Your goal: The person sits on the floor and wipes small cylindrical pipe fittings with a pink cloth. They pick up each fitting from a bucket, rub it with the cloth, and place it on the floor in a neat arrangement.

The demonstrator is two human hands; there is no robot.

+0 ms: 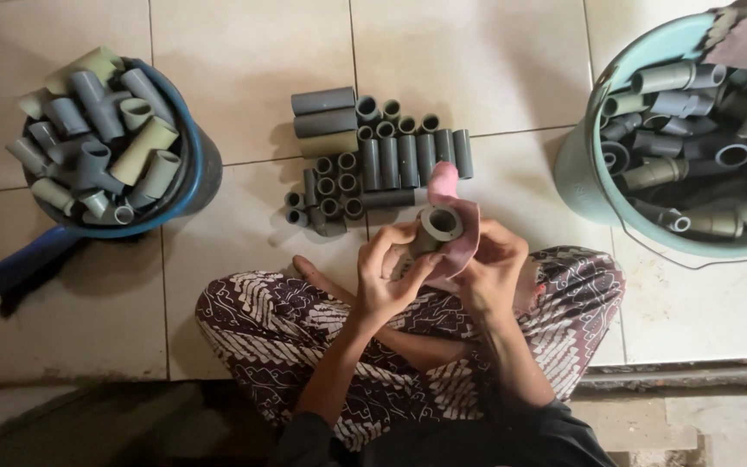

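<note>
Two hands, left hand [388, 275] and right hand [488, 272], grip a grey pipe fitting [437, 227] over pale floor tiles [244, 73].

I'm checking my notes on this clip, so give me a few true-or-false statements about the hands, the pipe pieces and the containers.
1. Both hands, left hand and right hand, hold one short grey plastic pipe fitting. True.
2. A pink cloth is against that fitting. True.
3. The round teal plastic bucket is empty. False: it holds many grey pipe pieces.
4. The sorted grey pipe pieces between the containers lie on a wooden table. False: they lie on the pale tiled floor.
5. The blue-rimmed dark basket holds pipe pieces. True.
</note>
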